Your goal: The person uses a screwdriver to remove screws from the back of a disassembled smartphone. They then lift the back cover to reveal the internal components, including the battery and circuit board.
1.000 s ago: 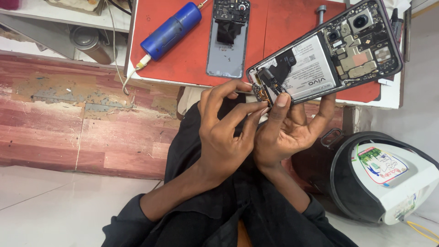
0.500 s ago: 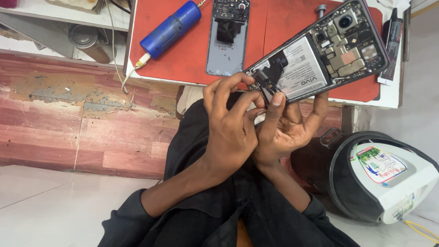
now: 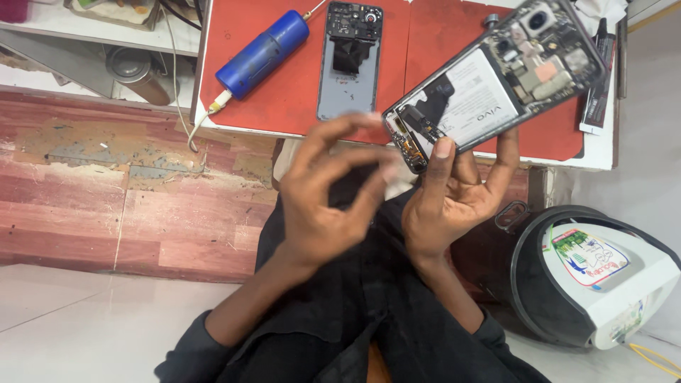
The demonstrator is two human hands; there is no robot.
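I see my right hand (image 3: pixel 454 206) holding the opened phone (image 3: pixel 496 85) up over the front edge of the red mat (image 3: pixel 284 92), fingers wrapped under its lower end and the thumb pressed against the near rim. The back is already off: the grey rear cover (image 3: pixel 349 64) lies flat on the mat near its middle, camera end toward the far edge, and the phone's white battery and boards at both ends are bare. My left hand (image 3: pixel 326 198) hangs just beside the phone's lower end, not touching it, thumb and forefinger curled close; it is blurred, so whether it pinches some small part I cannot tell. I judge the opening step done, while the battery and boards are all in place, so the inside work has hardly begun. A blue cylindrical tool (image 3: pixel 261 53) lies near the mat's left edge.
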